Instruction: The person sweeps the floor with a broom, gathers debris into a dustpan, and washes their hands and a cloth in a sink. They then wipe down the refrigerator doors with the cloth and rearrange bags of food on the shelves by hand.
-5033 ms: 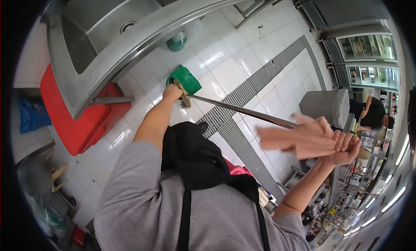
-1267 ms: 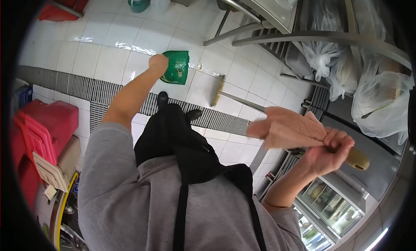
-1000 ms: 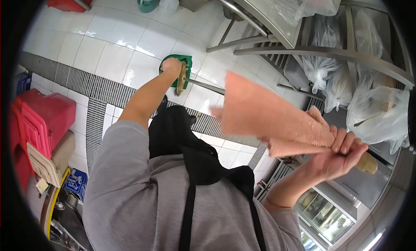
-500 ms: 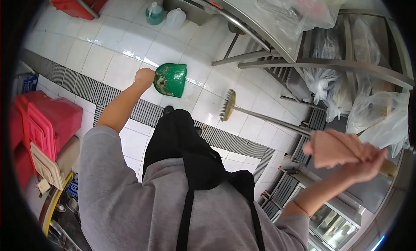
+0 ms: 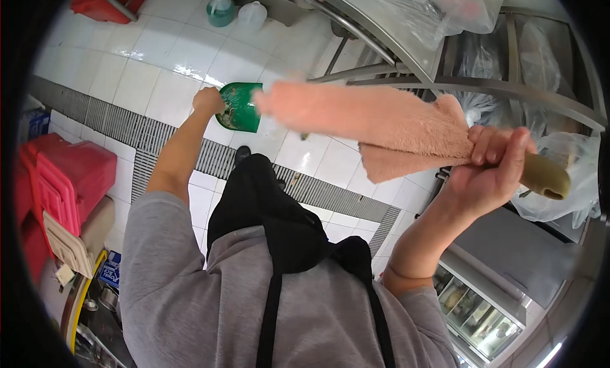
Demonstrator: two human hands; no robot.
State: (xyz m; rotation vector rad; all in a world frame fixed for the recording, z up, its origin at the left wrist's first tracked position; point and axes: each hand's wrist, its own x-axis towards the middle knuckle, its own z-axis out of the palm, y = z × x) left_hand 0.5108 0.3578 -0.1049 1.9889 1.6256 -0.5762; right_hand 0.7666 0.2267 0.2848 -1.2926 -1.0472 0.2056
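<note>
My left hand point(image 5: 208, 101) is closed on the near end of a green dustpan point(image 5: 244, 110), which is held over the white tiles with some wet-looking debris in it. My right hand point(image 5: 492, 164) grips a pink cloth point(image 5: 381, 114) together with the handle of a long brush, whose olive handle end point(image 5: 546, 177) sticks out past my fist. The cloth stretches out to the left, its far end blurred by motion. It covers most of the brush's shaft and head.
A slotted drain point(image 5: 318, 190) crosses the wet tiled floor point(image 5: 159, 88). Two jugs point(image 5: 220, 11) stand at the back. Red bins point(image 5: 70, 177) line the left. On the right are a metal rack point(image 5: 527, 100) with plastic bags point(image 5: 553, 171) and a glass-topped unit point(image 5: 476, 311).
The pink cloth has swung out leftward from my right hand and now hides the brush head. My right hand has moved up and left. The dustpan has shifted slightly left and up.
</note>
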